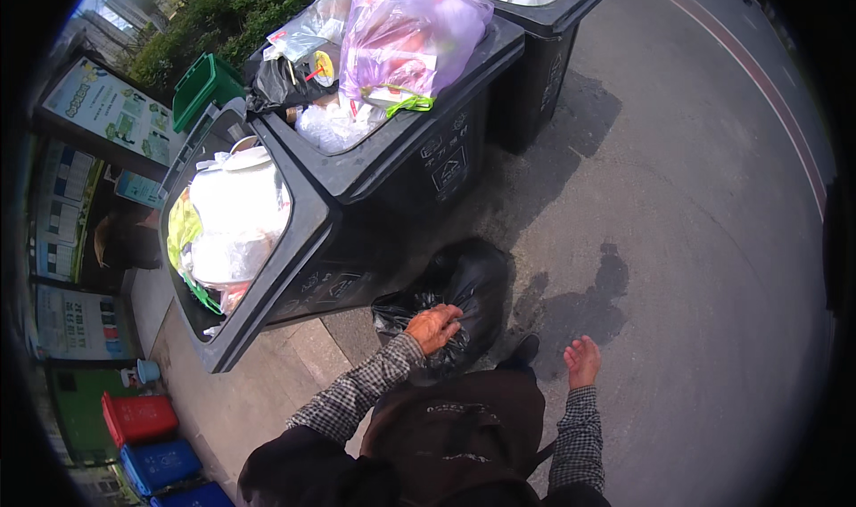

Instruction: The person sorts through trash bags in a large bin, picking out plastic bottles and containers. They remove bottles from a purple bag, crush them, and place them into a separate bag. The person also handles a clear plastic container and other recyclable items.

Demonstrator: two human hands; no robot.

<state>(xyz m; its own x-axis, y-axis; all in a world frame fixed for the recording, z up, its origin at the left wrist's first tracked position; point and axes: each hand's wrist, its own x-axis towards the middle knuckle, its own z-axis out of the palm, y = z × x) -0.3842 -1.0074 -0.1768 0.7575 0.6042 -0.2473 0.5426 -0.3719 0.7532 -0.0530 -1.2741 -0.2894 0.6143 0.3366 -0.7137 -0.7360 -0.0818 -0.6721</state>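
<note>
My left hand [433,329] is closed at the gathered top of a black garbage bag [473,284], its fingertips partly hidden in the crinkled plastic. The bag stands full on the pavement, in front of the dark wheeled bins and close to my feet. To the right, my right hand [582,361] hangs in the air with its fingers loosely curled and apart, touching nothing. A brown apron [455,427] covers my front, and checked sleeves show on both arms.
Overfilled dark bins stand ahead: a near left bin [303,266], a middle bin [401,164] with a purple bag [401,39] on top, and a far bin [535,70]. Red [141,418] and blue bins [160,464] sit lower left by notice boards [111,106]. Road lies right.
</note>
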